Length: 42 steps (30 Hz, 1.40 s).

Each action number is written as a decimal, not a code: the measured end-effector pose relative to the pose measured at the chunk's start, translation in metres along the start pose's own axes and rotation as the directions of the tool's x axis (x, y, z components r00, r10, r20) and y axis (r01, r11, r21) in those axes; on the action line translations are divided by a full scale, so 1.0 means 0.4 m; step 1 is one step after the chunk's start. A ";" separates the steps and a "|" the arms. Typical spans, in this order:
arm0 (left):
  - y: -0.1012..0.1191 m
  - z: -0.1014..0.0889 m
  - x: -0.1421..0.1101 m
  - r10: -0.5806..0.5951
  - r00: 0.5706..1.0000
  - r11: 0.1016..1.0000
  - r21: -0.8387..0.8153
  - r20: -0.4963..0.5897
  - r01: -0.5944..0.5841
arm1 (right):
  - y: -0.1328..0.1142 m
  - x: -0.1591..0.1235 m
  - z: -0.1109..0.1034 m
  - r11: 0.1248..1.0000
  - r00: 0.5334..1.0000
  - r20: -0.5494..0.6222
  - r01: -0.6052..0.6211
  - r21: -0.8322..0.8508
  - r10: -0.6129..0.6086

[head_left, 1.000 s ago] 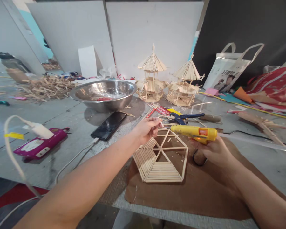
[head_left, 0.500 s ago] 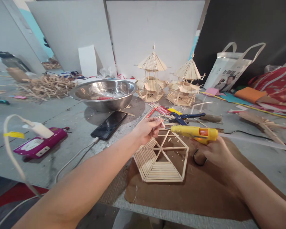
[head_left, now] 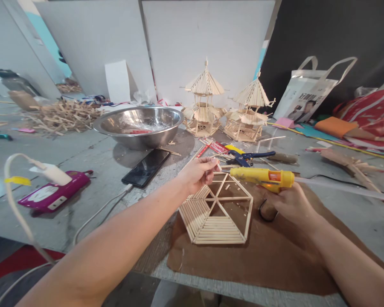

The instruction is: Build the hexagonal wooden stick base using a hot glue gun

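My left hand (head_left: 203,172) is closed in a pinch on a short wooden stick (head_left: 219,166), its end showing past the fingertips. In my right hand (head_left: 289,202) is a yellow hot glue gun (head_left: 262,177), its nozzle pointing left at the stick's end. A clear glue stick (head_left: 336,188) juts from the gun's back. Below both hands lies a polygonal frame of wooden sticks (head_left: 222,230) with spokes meeting at a hub. Its left and front sections are filled with rows of sticks; the other visible sections are bare. Small stick bits lie inside it.
The frame rests on a brown board (head_left: 259,268). Behind are blue pliers (head_left: 243,158), a steel bowl (head_left: 141,128), a phone (head_left: 146,167) and two stick pagodas (head_left: 205,85). Left are a purple power strip (head_left: 56,192) with cables and a stick pile (head_left: 64,117). A white bag (head_left: 307,94) stands right.
The glue gun has shifted very slightly right, its nozzle a little farther from my left fingertips. My left hand and the stick frame stay in place.
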State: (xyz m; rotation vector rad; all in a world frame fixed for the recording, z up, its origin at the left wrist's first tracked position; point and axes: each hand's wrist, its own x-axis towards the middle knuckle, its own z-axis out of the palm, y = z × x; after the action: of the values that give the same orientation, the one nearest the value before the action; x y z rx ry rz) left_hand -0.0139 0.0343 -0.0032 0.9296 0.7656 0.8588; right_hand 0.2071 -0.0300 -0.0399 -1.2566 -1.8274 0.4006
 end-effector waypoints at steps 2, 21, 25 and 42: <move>0.000 0.000 0.000 0.002 1.000 1.000 0.004 0.001 -0.002 | 0.002 -0.001 0.000 1.000 1.000 -0.003 -0.007 0.004 0.007; -0.006 -0.001 0.000 0.114 0.993 0.917 0.379 0.044 -0.122 | -0.016 0.009 -0.005 0.991 0.989 -0.075 -0.127 0.049 0.131; -0.009 0.001 -0.005 0.239 0.971 0.699 0.692 0.015 -0.182 | -0.031 0.016 -0.005 0.983 0.975 -0.140 -0.165 0.075 0.174; -0.006 0.004 -0.011 0.380 0.908 0.394 0.857 0.179 -0.333 | -0.019 0.012 -0.003 0.982 0.982 -0.053 -0.178 0.059 0.181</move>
State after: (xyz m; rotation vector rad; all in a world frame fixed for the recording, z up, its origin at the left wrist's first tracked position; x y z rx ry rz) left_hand -0.0139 0.0290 -0.0039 2.0972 1.0990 0.8371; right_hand 0.2028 -0.0294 -0.0319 -1.3864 -1.6496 0.5033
